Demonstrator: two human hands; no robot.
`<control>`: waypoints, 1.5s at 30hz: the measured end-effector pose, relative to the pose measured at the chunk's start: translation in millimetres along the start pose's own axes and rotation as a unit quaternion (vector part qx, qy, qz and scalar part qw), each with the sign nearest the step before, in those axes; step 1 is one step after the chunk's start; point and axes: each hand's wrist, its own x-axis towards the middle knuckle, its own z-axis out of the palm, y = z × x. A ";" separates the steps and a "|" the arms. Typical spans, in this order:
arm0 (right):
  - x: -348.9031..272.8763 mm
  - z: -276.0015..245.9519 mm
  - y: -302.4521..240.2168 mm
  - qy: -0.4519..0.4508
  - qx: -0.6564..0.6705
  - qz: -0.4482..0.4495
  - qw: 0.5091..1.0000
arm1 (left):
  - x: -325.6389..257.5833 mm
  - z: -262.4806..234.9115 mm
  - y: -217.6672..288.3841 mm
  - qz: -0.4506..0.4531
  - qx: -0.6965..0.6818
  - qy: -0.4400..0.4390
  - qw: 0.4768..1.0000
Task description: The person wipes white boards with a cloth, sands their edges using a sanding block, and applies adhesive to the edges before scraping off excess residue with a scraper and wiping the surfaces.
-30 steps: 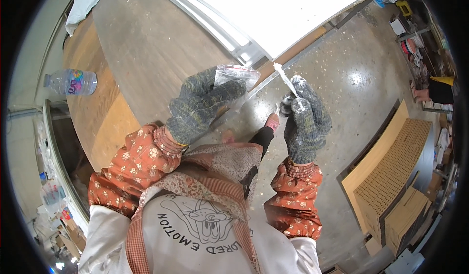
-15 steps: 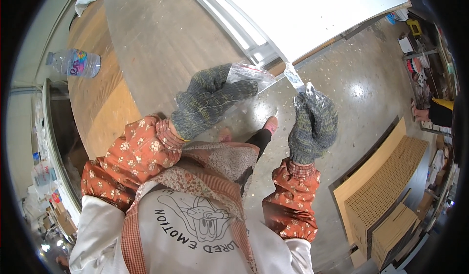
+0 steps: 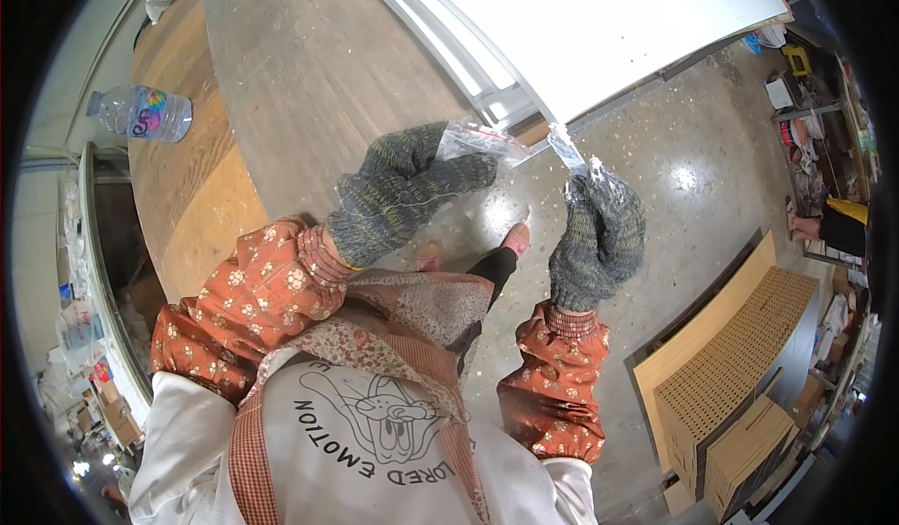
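Observation:
My left hand (image 3: pixel 412 183), in a dark grey-green knitted glove, is closed around a crumpled clear plastic bag (image 3: pixel 479 141) with a red strip along it. My right hand (image 3: pixel 599 235), in a matching glove with white smears at the fingertips, grips a small flat scraper (image 3: pixel 567 150). White paste clings to the scraper's tip, which is at the near corner of a large white panel (image 3: pixel 637 38); whether they touch I cannot tell. Pale metal-like strips (image 3: pixel 440 33) run along the panel's left side.
A wooden table (image 3: pixel 281 66) bears a clear water bottle (image 3: pixel 161 115) at the left. Flat cardboard and perforated brown boards (image 3: pixel 735 347) stand on the floor at the right. Beyond them are cluttered shelves (image 3: pixel 805 108) and a person's bare foot (image 3: pixel 803 225).
Both hands keep their holds and have barely moved. The view has shifted slightly, and the right forearm sits a little further left.

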 end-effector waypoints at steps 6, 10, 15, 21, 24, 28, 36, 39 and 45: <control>-6.6 -12.0 -3.7 -0.020 -0.008 0.021 1.000 | 1.9 -5.3 -3.0 -0.084 -0.125 -0.030 0.988; -1.1 -5.9 -1.3 -0.010 -0.029 -0.026 0.999 | 0.5 -2.6 -8.3 0.014 0.032 -0.037 0.999; -7.0 -6.3 0.8 0.002 0.000 0.078 0.997 | -1.3 -1.4 -13.2 -0.002 0.004 -0.022 1.000; -3.2 -7.1 -5.7 -0.001 -0.023 -0.007 1.000 | 1.8 -2.1 -3.6 0.059 0.093 -0.019 0.994; -4.5 -3.4 -1.4 -0.011 -0.046 -0.008 0.999 | 3.8 -2.9 3.6 -0.110 -0.074 -0.035 0.991; -6.9 -10.6 -4.6 -0.037 -0.040 0.010 0.998 | 2.7 -1.2 2.3 -0.052 -0.040 -0.025 0.998; -1.5 -8.4 -6.6 -0.032 -0.036 0.016 0.999 | -0.8 -0.6 -3.4 0.010 0.077 -0.014 0.997; -7.3 -9.5 -3.7 -0.026 -0.009 0.051 0.998 | -0.4 0.0 -8.3 0.012 0.024 -0.016 1.000; -0.9 -14.2 -10.3 -0.050 -0.030 0.035 0.998 | 3.9 -0.5 2.2 0.099 0.100 -0.009 0.990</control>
